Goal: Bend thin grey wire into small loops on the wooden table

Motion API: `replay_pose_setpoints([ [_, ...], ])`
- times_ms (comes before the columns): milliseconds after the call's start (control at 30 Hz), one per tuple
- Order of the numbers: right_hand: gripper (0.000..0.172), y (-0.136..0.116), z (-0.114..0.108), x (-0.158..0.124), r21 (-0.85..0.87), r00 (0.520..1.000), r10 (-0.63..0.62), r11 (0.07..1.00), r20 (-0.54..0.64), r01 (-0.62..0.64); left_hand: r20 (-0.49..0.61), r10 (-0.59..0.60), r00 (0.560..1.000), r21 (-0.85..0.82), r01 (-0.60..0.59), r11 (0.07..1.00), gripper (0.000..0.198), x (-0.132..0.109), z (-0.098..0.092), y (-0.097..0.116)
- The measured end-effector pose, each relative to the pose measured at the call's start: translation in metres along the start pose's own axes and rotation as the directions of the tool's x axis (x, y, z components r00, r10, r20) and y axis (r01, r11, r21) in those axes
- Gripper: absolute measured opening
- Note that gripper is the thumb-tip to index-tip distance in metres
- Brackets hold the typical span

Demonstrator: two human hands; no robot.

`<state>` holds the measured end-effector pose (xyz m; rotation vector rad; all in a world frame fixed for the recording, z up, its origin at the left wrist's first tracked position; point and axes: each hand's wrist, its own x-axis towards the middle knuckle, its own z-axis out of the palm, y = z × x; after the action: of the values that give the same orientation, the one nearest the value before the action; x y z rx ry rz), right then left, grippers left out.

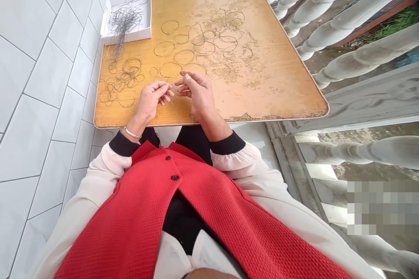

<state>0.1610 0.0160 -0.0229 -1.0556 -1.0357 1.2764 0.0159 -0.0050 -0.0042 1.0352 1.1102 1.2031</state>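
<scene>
Over the near edge of the wooden table, my left hand (pixel 153 99) pinches with thumb and index finger; a thin wire end shows just below its fingertips. Close beside it on the right, my right hand (pixel 198 91) has its thumb and index finger pressed together, and what it holds is too fine to make out. Beyond my hands, several thin wire rings (pixel 183 56) lie spread on the tabletop. A tangled pile of dark wire loops (pixel 131 72) rests left of my hands.
At the far left corner of the table (pixel 278 83) stands a white box (pixel 144 37) with a bundle of loose wires (pixel 126 19) hanging over its front edge. A tiled wall (pixel 49 65) runs along the left, and a white balustrade (pixel 347 26) borders the right.
</scene>
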Motion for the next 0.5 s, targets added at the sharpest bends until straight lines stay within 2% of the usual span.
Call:
replay_pose_setpoints([
  [133, 0.033, -0.015, -0.006, 0.001, -0.068, 0.998, 0.04, 0.997, 0.052, -0.036, 0.031, -0.005, 1.0, 0.035, 0.004, 0.999, 0.023, 0.001, -0.004, 0.003],
  [267, 0.02, -0.02, -0.006, 0.007, -0.162, 0.987, 0.022, 0.987, 0.16, 0.004, 0.093, -0.022, 0.995, 0.053, 0.017, 0.998, 0.022, 0.001, -0.004, 0.005],
  [367, 0.017, -0.016, -0.001, 0.007, -0.193, 0.99, -0.054, 0.978, 0.128, 0.078, 0.104, -0.034, 0.994, 0.054, 0.029, 0.998, 0.025, -0.001, -0.001, 0.005],
  [500, 0.022, -0.008, 0.006, 0.001, -0.193, 0.985, -0.169, 0.966, 0.03, 0.172, 0.045, 0.008, 0.999, 0.028, -0.009, 1.0, 0.027, -0.004, 0.006, 0.005],
])
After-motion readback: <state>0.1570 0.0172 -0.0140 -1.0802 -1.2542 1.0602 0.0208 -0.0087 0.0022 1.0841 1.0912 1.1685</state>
